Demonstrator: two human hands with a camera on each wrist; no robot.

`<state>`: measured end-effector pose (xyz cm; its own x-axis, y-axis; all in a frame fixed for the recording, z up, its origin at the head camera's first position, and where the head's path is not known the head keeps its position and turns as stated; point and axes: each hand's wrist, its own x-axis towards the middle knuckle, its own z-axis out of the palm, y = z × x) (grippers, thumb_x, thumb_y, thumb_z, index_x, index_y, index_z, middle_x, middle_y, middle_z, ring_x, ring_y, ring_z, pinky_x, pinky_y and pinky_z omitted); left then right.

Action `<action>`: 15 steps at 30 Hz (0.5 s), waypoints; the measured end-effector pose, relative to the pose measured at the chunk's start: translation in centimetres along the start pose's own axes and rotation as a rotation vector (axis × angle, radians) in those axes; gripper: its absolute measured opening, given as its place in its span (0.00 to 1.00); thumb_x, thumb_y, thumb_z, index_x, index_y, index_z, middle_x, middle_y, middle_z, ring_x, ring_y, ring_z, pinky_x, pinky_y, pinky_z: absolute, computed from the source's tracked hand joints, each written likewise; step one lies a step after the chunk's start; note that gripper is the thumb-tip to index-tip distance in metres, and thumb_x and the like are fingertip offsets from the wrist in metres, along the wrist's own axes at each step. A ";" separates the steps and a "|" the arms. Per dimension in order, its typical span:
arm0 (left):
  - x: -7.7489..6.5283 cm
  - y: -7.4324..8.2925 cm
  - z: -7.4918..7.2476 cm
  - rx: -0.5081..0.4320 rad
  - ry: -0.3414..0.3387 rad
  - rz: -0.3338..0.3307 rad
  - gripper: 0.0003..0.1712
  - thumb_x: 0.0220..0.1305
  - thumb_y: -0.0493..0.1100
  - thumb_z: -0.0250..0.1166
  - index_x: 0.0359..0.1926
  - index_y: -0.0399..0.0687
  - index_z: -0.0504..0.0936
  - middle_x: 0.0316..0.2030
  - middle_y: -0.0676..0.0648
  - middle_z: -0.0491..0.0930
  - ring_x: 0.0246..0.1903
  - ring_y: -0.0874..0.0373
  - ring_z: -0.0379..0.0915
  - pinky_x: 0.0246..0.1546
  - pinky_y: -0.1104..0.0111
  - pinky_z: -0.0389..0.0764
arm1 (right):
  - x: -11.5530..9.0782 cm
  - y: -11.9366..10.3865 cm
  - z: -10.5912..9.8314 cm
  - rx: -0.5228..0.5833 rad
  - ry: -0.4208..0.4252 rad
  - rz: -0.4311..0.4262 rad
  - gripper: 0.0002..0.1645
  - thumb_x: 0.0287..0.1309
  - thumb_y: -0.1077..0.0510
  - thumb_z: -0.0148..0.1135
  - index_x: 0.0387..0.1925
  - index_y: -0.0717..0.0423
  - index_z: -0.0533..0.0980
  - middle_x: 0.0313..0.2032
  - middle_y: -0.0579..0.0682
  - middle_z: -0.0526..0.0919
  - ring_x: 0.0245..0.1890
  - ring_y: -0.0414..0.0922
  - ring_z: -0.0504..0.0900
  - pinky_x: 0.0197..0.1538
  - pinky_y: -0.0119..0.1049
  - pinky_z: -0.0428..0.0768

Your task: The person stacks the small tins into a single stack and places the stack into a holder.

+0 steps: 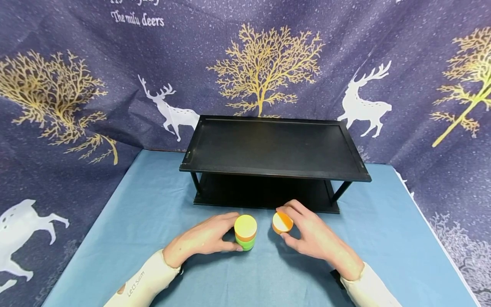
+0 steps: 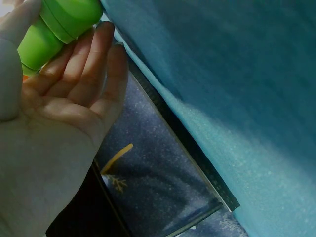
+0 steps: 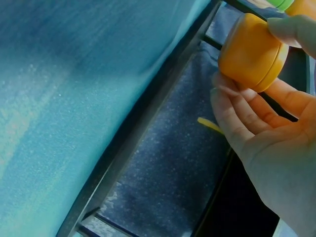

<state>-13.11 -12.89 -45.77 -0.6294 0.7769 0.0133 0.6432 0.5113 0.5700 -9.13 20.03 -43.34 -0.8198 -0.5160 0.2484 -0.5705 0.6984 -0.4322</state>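
My left hand (image 1: 211, 235) grips a small round green container (image 1: 246, 244) from its left side, thumb near me and fingers behind. On top of the green one sits an orange piece with a yellow top (image 1: 245, 226). In the left wrist view the green container (image 2: 71, 19) shows a seam round its body. To the right, my right hand (image 1: 310, 233) pinches a small orange round container (image 1: 282, 222) whose top looks part white, part orange. The right wrist view shows this orange container (image 3: 252, 52) between thumb and fingers. Whether it touches the cloth, I cannot tell.
A black two-tier rack (image 1: 268, 147) stands behind both hands, its lower shelf (image 1: 264, 192) close to the fingertips. Blue cloth (image 1: 161, 200) covers the table. A dark patterned curtain (image 1: 184, 51) hangs at the back and sides.
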 end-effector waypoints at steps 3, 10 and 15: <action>0.0 0.0 0.0 -0.004 -0.002 -0.002 0.32 0.62 0.61 0.78 0.63 0.62 0.79 0.52 0.64 0.77 0.50 0.68 0.75 0.59 0.65 0.80 | 0.0 -0.1 -0.1 0.007 0.011 -0.007 0.35 0.54 0.54 0.80 0.64 0.51 0.78 0.58 0.41 0.76 0.50 0.36 0.77 0.55 0.37 0.85; -0.1 0.0 0.0 -0.005 -0.002 -0.005 0.33 0.62 0.61 0.78 0.64 0.61 0.79 0.52 0.64 0.77 0.50 0.68 0.76 0.59 0.64 0.80 | 0.0 -0.4 -0.3 0.012 0.027 -0.011 0.36 0.54 0.53 0.81 0.64 0.49 0.78 0.58 0.41 0.76 0.51 0.36 0.77 0.56 0.37 0.85; 0.0 0.0 0.0 -0.003 -0.002 -0.002 0.32 0.62 0.60 0.78 0.63 0.61 0.79 0.51 0.63 0.77 0.50 0.65 0.77 0.59 0.65 0.80 | -0.1 -0.5 -0.4 0.015 0.041 -0.021 0.36 0.54 0.53 0.81 0.64 0.49 0.78 0.58 0.41 0.76 0.51 0.36 0.77 0.56 0.37 0.85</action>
<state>-13.08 -12.91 -45.73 -0.6297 0.7768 0.0107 0.6409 0.5116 0.5722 -8.82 19.94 -42.79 -0.8095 -0.5091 0.2926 -0.5867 0.6802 -0.4394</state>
